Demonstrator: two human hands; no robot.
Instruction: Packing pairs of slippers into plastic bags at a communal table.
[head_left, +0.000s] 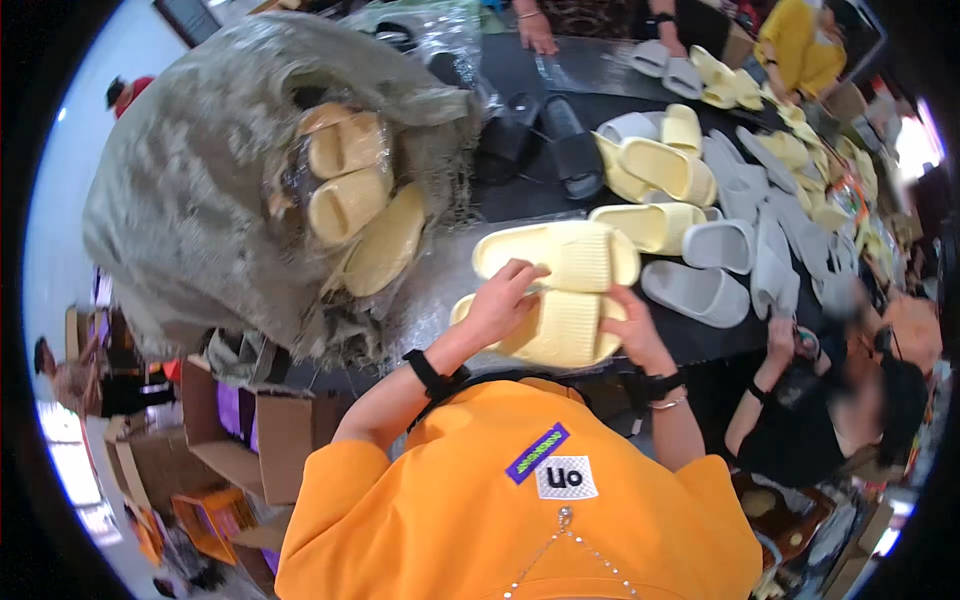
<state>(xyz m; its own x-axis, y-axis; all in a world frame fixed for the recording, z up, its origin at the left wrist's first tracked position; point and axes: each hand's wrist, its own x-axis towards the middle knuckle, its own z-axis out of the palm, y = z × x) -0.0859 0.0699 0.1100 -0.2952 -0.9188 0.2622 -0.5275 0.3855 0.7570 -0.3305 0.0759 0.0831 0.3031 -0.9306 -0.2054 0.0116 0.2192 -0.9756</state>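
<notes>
A pair of pale yellow slide slippers (580,250) lies side by side in front of me, toes to the right. My left hand (503,303) is closed on the pair at the straps' left edge, its fingertips between the two slippers. At the toe end, my right hand (637,328) grips the nearer slipper, thumb and fingers around its edge. Clear plastic film (430,290) lies on the table to the left of the pair. Just right of my right hand rests a grey slipper (697,292), with another yellow slipper (650,228) behind the pair.
A big grey-green woven sack (190,190) fills the left, with plastic-wrapped tan and yellow slippers (350,205) in its opening. Black slippers (572,145) lie farther back. Grey and yellow slippers heap at the right. Co-workers' hands (780,345) work there and across the table. Cardboard boxes (285,440) stand lower left.
</notes>
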